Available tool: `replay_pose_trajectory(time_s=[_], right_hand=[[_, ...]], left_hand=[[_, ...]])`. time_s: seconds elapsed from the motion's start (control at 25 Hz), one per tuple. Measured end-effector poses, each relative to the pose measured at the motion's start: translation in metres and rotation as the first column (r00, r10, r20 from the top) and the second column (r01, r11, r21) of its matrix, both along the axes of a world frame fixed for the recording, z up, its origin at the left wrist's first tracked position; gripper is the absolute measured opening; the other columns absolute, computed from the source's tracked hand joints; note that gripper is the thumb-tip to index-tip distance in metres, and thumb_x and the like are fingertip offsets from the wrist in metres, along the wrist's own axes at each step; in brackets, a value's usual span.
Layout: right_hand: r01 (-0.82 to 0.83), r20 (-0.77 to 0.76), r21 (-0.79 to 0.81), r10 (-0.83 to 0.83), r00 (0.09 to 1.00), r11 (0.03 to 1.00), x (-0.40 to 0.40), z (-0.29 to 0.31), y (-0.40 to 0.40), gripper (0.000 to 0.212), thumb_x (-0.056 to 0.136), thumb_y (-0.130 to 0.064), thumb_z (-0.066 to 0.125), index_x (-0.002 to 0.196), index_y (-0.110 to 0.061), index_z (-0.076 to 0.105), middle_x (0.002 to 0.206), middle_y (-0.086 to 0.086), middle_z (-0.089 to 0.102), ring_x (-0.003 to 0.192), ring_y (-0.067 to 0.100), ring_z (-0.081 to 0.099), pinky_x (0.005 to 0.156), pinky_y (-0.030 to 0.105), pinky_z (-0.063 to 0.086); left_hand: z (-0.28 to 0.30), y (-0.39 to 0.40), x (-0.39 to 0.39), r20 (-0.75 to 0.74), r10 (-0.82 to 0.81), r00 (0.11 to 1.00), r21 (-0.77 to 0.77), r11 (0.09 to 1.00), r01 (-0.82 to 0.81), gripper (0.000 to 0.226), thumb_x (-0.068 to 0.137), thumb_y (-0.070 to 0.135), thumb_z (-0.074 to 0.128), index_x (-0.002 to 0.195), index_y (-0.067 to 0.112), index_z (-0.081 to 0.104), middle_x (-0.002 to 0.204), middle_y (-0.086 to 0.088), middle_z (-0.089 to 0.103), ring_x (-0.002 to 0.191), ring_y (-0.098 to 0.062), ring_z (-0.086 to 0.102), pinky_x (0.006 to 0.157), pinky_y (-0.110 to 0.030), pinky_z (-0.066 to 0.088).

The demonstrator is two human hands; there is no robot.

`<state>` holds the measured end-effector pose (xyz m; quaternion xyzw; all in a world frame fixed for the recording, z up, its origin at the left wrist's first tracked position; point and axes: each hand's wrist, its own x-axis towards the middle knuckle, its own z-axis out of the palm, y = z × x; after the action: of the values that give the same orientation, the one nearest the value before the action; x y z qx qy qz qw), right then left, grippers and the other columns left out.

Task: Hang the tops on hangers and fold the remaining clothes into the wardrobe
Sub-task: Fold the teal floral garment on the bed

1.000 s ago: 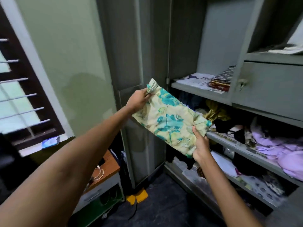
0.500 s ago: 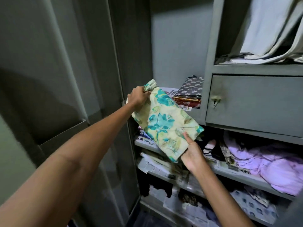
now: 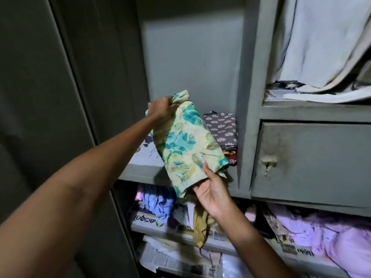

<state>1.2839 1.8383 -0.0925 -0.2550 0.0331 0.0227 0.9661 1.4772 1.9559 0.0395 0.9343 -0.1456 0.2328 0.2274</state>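
Observation:
A folded cream cloth with teal flowers (image 3: 185,143) hangs slanted in front of a grey wardrobe shelf (image 3: 140,170). My left hand (image 3: 161,110) grips its bunched upper end. My right hand (image 3: 210,189) holds its lower end, thumb on top and fingers underneath. Behind the cloth, a small stack of folded printed clothes (image 3: 222,129) lies at the right side of that same shelf. The shelf's left part is lined with newspaper.
A grey locker door (image 3: 313,163) with a keyhole is right of the shelf. White cloth (image 3: 321,47) hangs in the compartment above. Lower shelves hold crumpled clothes, a mustard garment (image 3: 200,227) and lilac fabric (image 3: 331,233). The open wardrobe door (image 3: 50,97) stands at left.
The view has come closer to the wardrobe and risen. Both hands have carried the floral cloth up and forward to the shelf with the folded stack.

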Motion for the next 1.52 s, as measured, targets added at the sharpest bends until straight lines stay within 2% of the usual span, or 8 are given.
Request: replay_pose_trajectory(time_s=[0.52, 0.76, 0.96, 1.2, 1.28, 1.32, 1.4, 1.52], right_hand=[[0.435, -0.050, 0.053, -0.433, 0.900, 0.899, 0.150, 0.035, -0.031, 0.032, 0.093, -0.018, 0.049, 0.123, -0.007, 0.053, 0.101, 0.019, 0.069, 0.072, 0.026, 0.072, 0.059, 0.041, 0.059], [0.573, -0.213, 0.000, -0.560, 0.801, 0.819, 0.179, 0.015, -0.034, 0.032, 0.098, -0.017, 0.044, 0.128, -0.006, 0.048, 0.096, 0.013, 0.068, 0.058, 0.023, 0.070, 0.072, 0.045, 0.055], [0.569, -0.232, -0.035, -0.561, 0.795, 0.821, 0.177, 0.021, -0.036, 0.017, 0.098, -0.014, 0.044, 0.104, -0.002, 0.054, 0.069, 0.016, 0.070, 0.055, 0.022, 0.069, 0.050, 0.036, 0.056], [0.479, -0.267, -0.463, -0.633, 0.727, 0.746, 0.157, 0.020, -0.030, 0.018, 0.098, -0.014, 0.047, 0.090, 0.001, 0.055, 0.068, 0.016, 0.068, 0.052, 0.020, 0.068, 0.050, 0.029, 0.056], [0.358, -0.100, -0.827, -0.741, 0.664, 0.432, 0.140, 0.029, -0.031, 0.030, 0.098, -0.017, 0.048, 0.076, 0.001, 0.059, 0.058, 0.013, 0.067, 0.049, 0.022, 0.065, 0.046, 0.030, 0.052], [0.294, 0.130, -0.954, -0.796, 0.591, 0.063, 0.137, 0.033, -0.034, 0.033, 0.097, -0.020, 0.050, 0.073, -0.001, 0.062, 0.059, 0.012, 0.067, 0.052, 0.025, 0.064, 0.048, 0.031, 0.049], [0.211, 0.669, -0.721, -0.583, 0.460, -0.660, 0.147, 0.046, -0.038, 0.025, 0.094, -0.020, 0.052, 0.079, -0.008, 0.066, 0.072, 0.013, 0.069, 0.065, 0.029, 0.064, 0.056, 0.030, 0.042], [0.058, 0.515, -0.633, -0.364, 0.776, -0.772, 0.197, 0.052, -0.061, 0.042, 0.099, -0.028, 0.040, 0.133, -0.005, 0.047, 0.145, 0.016, 0.039, 0.135, 0.026, 0.036, 0.109, 0.030, 0.026]], left_hand=[[0.027, -0.147, 0.190, -0.090, -0.529, 0.844, 0.195, 0.822, 0.535, 0.037, 0.094, 0.042, 0.048, 0.125, 0.025, 0.058, 0.125, -0.007, 0.061, 0.113, -0.028, 0.055, 0.085, -0.032, 0.040], [-0.037, -0.190, 0.224, -0.234, -0.550, 0.801, 0.229, 0.770, 0.596, 0.040, 0.095, 0.042, 0.045, 0.123, 0.017, 0.059, 0.126, -0.011, 0.059, 0.115, -0.029, 0.055, 0.091, -0.035, 0.041], [-0.035, -0.200, 0.239, -0.168, -0.554, 0.815, 0.267, 0.770, 0.579, 0.041, 0.097, 0.043, 0.041, 0.124, 0.017, 0.059, 0.126, -0.011, 0.059, 0.116, -0.029, 0.054, 0.093, -0.035, 0.041], [-0.062, -0.194, 0.225, -0.059, -0.559, 0.827, 0.196, 0.806, 0.558, 0.041, 0.096, 0.032, 0.047, 0.130, 0.010, 0.049, 0.131, -0.014, 0.050, 0.120, -0.030, 0.046, 0.103, -0.037, 0.031], [-0.058, -0.188, 0.219, 0.036, -0.583, 0.812, 0.111, 0.810, 0.576, 0.044, 0.093, 0.028, 0.051, 0.134, 0.012, 0.046, 0.137, -0.011, 0.045, 0.126, -0.028, 0.040, 0.107, -0.035, 0.024], [-0.058, -0.184, 0.218, 0.047, -0.595, 0.803, 0.124, 0.801, 0.586, 0.046, 0.093, 0.028, 0.050, 0.135, 0.013, 0.044, 0.141, -0.009, 0.042, 0.130, -0.026, 0.038, 0.109, -0.034, 0.022], [-0.068, -0.178, 0.217, -0.046, -0.597, 0.801, 0.229, 0.774, 0.590, 0.047, 0.097, 0.035, 0.041, 0.141, 0.019, 0.038, 0.151, -0.006, 0.030, 0.139, -0.024, 0.026, 0.113, -0.038, 0.013], [-0.088, -0.175, 0.220, -0.251, -0.509, 0.823, 0.337, 0.751, 0.567, 0.051, 0.101, 0.044, 0.020, 0.149, 0.026, 0.019, 0.159, 0.001, 0.008, 0.145, -0.023, 0.007, 0.115, -0.045, 0.001]])
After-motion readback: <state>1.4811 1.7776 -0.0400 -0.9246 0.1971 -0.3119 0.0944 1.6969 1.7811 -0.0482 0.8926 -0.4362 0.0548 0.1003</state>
